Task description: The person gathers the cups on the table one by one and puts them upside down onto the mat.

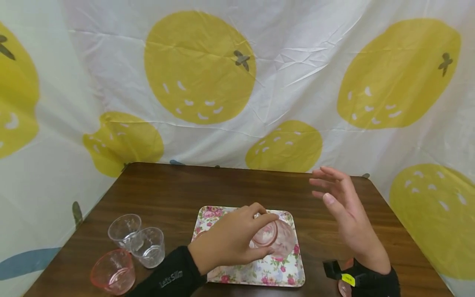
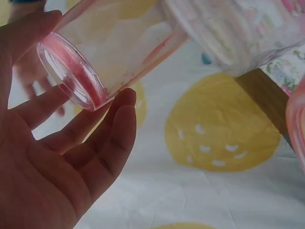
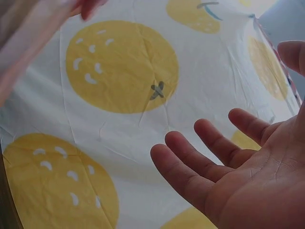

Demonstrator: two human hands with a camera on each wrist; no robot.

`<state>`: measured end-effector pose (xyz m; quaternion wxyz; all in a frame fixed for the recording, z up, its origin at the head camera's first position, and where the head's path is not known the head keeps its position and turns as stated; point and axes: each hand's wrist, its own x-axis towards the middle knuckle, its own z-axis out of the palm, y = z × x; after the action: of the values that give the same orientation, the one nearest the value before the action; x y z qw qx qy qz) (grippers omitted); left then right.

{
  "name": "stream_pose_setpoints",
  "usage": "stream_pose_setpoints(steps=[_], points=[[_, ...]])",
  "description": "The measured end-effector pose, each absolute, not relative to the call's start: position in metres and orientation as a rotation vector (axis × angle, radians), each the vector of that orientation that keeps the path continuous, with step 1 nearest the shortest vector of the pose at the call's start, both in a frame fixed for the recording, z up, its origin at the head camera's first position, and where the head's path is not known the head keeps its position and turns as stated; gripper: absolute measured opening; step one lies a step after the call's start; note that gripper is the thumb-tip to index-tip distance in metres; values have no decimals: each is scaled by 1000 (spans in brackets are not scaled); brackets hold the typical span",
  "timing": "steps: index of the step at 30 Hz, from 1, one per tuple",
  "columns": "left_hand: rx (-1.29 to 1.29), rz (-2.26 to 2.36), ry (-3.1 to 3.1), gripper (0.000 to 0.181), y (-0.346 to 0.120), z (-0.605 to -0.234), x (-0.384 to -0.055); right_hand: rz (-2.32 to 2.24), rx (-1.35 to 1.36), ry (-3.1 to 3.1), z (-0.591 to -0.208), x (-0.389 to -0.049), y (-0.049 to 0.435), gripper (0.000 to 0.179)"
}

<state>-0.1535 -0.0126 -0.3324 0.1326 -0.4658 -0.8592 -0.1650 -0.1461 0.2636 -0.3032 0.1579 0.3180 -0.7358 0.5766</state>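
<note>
My left hand (image 1: pixel 233 239) grips a pink-tinted clear plastic cup (image 1: pixel 266 234) by its base end, over the flowered tray (image 1: pixel 256 278). In the left wrist view the thumb and fingers curl around the base of this cup (image 2: pixel 121 52). A clear cup (image 2: pixel 219 43) shows right beside its far end; whether they touch I cannot tell. Raised over the table to the right of the tray, my right hand (image 1: pixel 350 218) has its fingers spread and relaxed, holding nothing. The right wrist view also shows that hand (image 3: pixel 238 176) without anything in it.
Two clear cups (image 1: pixel 125 229) (image 1: pixel 150 249) and a pink-rimmed cup (image 1: pixel 115 272) stand together on the brown table (image 1: pixel 167 185) at left. A pinkish thing (image 1: pixel 345 286) is partly hidden by the right wrist. Behind the table hangs a lemon-patterned cloth (image 1: pixel 297 82).
</note>
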Motion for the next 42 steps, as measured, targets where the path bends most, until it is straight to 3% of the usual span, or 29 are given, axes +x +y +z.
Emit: stream_pose_setpoints(steps=[42], points=[[-1521,141,-2672,54,39,-355,-156,1613,953,-2044,-303,-143,266,51]])
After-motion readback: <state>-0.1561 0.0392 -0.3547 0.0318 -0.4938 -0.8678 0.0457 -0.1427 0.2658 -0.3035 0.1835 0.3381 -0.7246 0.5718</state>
